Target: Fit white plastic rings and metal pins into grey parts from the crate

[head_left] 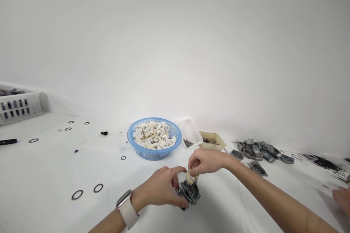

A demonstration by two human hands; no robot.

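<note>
- The blue basket [149,156] stands on the white table [49,174], filled with white and cream curved pieces [154,134].
- In front of the basket and slightly to its right, the left hand [164,185], with a watch [124,198] on its wrist, grips a grey metal part [190,193] between thumb and fingers.
- The right hand [203,161], also in front and to the right of the basket, pinches a cream curved piece [188,177] at the metal part's upper side; whether the two are joined, I cannot tell.
- Just right of the basket sits a white tray [190,129] with small metal pins [188,143], then a yellowish container [218,142].
- Farther right of the basket lies a pile of grey metal castings [257,153].
- Far right of the basket, another person's hand [341,198] is partly cut off by the frame; its grip cannot be told.
- Left of the basket, black rings [73,197] lie scattered; well beyond them stands a slotted white crate [35,99].
</note>
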